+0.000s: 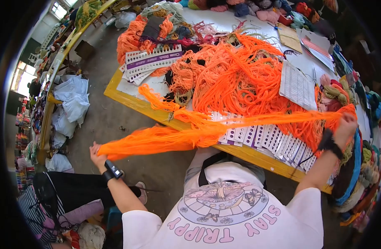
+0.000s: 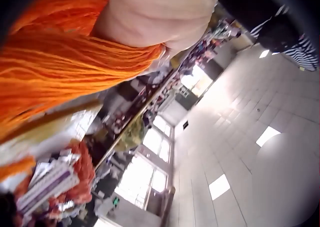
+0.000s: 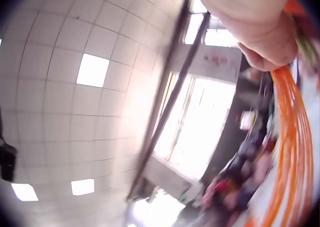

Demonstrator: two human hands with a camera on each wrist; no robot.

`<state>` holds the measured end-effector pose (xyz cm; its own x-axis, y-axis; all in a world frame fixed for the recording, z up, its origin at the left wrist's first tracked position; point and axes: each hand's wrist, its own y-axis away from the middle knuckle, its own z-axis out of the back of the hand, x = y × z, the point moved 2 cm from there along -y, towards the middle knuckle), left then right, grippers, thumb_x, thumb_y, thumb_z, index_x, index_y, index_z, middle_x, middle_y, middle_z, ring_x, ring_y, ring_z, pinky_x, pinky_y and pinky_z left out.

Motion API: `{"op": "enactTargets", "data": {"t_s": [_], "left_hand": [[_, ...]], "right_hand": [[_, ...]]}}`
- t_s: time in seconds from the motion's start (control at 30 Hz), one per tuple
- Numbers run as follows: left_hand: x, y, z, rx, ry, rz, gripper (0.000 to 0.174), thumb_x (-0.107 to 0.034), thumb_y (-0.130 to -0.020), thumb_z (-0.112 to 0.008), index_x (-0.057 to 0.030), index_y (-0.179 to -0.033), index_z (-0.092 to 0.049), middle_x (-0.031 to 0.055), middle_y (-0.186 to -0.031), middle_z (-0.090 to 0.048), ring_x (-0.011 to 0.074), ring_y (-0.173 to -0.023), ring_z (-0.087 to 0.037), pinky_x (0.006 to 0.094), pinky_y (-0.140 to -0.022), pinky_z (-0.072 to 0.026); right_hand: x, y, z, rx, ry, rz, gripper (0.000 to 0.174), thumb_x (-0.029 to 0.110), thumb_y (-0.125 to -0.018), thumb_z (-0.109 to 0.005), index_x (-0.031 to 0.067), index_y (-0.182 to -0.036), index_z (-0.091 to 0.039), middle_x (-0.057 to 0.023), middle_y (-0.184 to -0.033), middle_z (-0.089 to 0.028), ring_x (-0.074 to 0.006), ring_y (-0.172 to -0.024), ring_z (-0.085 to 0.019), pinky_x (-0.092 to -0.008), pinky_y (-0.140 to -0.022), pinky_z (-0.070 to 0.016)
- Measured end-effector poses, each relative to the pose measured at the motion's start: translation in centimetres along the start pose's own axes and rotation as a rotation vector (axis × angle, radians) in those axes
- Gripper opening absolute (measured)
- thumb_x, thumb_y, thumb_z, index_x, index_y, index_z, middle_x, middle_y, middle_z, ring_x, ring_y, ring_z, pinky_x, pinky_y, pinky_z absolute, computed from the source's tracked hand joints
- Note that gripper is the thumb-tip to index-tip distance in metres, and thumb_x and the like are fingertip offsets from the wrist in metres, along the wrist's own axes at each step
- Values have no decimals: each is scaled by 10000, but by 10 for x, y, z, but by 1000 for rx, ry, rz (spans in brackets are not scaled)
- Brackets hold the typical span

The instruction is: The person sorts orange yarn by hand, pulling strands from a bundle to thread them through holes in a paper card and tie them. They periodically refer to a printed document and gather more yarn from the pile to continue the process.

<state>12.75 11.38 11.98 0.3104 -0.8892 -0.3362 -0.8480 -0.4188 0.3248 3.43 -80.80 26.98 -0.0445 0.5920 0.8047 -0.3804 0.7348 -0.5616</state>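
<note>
A long skein of bright orange yarn [image 1: 157,139] stretches between my two hands across the table's front edge. At the left, my left hand [image 1: 98,157] grips one end, held out past the table; in the left wrist view the strands wrap around the curled fingers of the hand [image 2: 155,17]. My right hand [image 1: 346,128] holds the other end over the table's right side, and in the right wrist view thin strands [image 3: 290,137] hang from its fingers. Mid-span, the yarn bunches into a twisted clump [image 1: 207,128]. Behind it lies a large heap of orange yarn [image 1: 240,79].
Punched thread cards [image 1: 277,143] line the front of the yellow-edged table [image 1: 281,168], with more purple-striped cards [image 1: 155,62] at the left. A printed sheet [image 1: 299,85] lies on the heap. Coloured skeins [image 1: 368,166] crowd the right side. Another person's legs [image 1: 82,189] are at lower left.
</note>
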Motion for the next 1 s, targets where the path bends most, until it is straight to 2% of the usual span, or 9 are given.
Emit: {"op": "enactTargets", "data": {"t_s": [0.07,0.2,0.3,0.4,0.6,0.67,0.8,0.93,1.0], "left_hand": [[-2,13,-11,119,-79,-2,256,-225,-899,-425,14,-991,-439,-58,-519,-295,48,-415,-282,192,-445,-290],[119,86,-98,468,-203,250,307,-295,-881,-467,-107,-648,-398,-44,-559,-306,61,-453,-285,203,-439,-283],[221,120,-117,473,-179,560,303,-307,-866,-488,-120,-644,-402,-21,-610,-350,85,-513,-321,219,-460,-295],[307,153,-126,429,-524,684,173,-242,-848,-528,-70,-846,-545,-14,-691,-466,56,-530,-399,208,-479,-354],[395,180,-134,738,-1102,718,151,-187,-801,-607,-48,-859,-596,-25,-625,-513,44,-537,-448,186,-470,-353],[401,176,-127,603,-1111,767,109,-159,-795,-603,-56,-831,-592,-22,-648,-540,41,-536,-459,189,-467,-350],[402,169,-120,493,-1060,779,88,-141,-788,-597,-65,-830,-588,-12,-683,-552,49,-561,-473,194,-474,-355],[404,171,-118,361,-1108,604,94,-143,-797,-581,-63,-846,-584,1,-719,-554,64,-558,-478,201,-480,-367],[406,168,-109,522,-1295,411,115,-157,-815,-557,-51,-850,-581,11,-717,-554,76,-564,-486,217,-488,-384]], "right_hand": [[-68,-52,67,-198,171,4,111,124,-759,-570,44,-775,-495,-7,-632,-443,-138,-604,-482,-262,-607,-443],[25,-26,0,58,-347,-151,142,151,-813,-525,44,-903,-500,8,-702,-437,-128,-610,-459,-269,-630,-454],[50,129,-130,663,-633,-652,374,424,-850,-481,102,-1033,-530,-28,-782,-515,-128,-685,-544,-283,-585,-480],[90,232,-197,1251,-789,-1006,417,470,-857,-444,89,-1021,-490,19,-653,-439,-34,-432,-375,-232,-441,-462],[105,275,-215,1370,-1119,-1220,307,359,-889,-443,92,-1038,-476,32,-642,-422,-12,-406,-267,-177,-398,-341],[104,272,-214,1381,-1077,-1237,252,295,-887,-472,92,-1037,-478,36,-638,-412,-12,-408,-253,-168,-391,-300],[87,278,-220,1342,-1135,-1184,197,139,-850,-526,98,-1037,-480,3,-720,-554,-5,-413,-313,-168,-391,-288],[94,275,-224,1245,-486,-629,146,141,-840,-533,61,-962,-539,-38,-732,-617,-43,-459,-452,-200,-427,-357],[93,279,-224,1136,-234,-226,139,145,-832,-539,35,-913,-566,-43,-705,-622,-64,-498,-507,-216,-460,-395]]}}
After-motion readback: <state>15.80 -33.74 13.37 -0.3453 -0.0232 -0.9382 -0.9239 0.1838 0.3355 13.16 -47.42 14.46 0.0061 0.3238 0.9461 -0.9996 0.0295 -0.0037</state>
